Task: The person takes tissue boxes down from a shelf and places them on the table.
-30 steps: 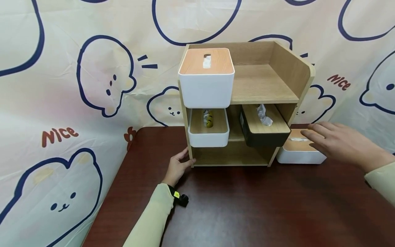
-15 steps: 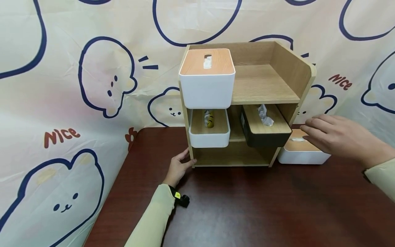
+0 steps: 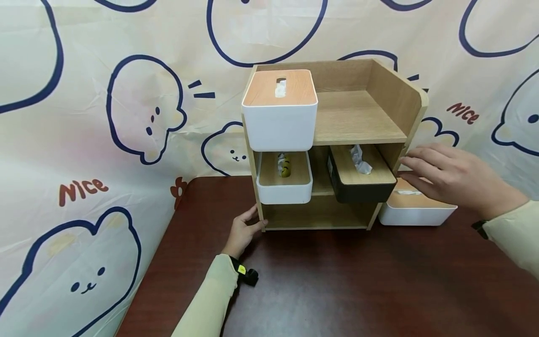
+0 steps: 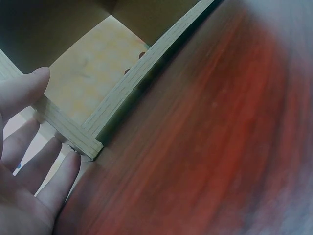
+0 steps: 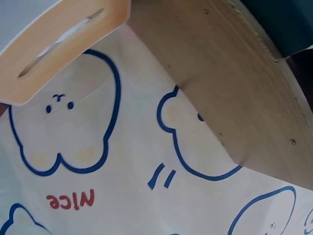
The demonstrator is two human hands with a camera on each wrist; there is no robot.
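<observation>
While the left hand [image 3: 242, 230], lower centre, pinches the wooden shelf [image 3: 358, 105] at its lower left edge, thumb inside, other fingers outside and spread, I judge that hold complete; the shelf stands upright at centre; its tall white box [image 3: 280, 127] and dark box [image 3: 365, 193] appear to project past the front edges; at right, the right hand [image 3: 456, 180] has fingers together, slightly bent, beside the shelf's right edge; contact I cannot tell, so I rate that hold unconfirmed; a low white box [image 3: 417, 216] restricts side room; the tabletop [image 3: 379, 285] offers more at lower right.
</observation>
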